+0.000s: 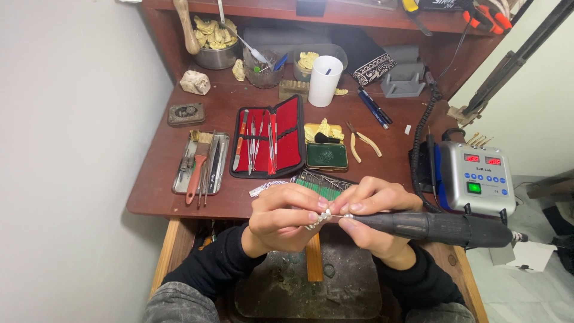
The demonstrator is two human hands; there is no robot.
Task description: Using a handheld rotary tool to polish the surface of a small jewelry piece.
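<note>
A: Left hand [281,218] fingers pinch a small white piece [318,219]; right hand [372,215] grips the black handpiece [430,227], tip touching it.

B: Above the worktop [155,179]: open red tool case [269,143], green tin [326,157].

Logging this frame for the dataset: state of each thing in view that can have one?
left hand: closed on small white piece
right hand: gripping dark rotary handpiece, tip at the piece
red-lined tool case: open, tools strapped in
control unit: on, red displays and green light lit
green tin: lid shut
white cup: upright
metal tray: holding brush and hand tools
</note>
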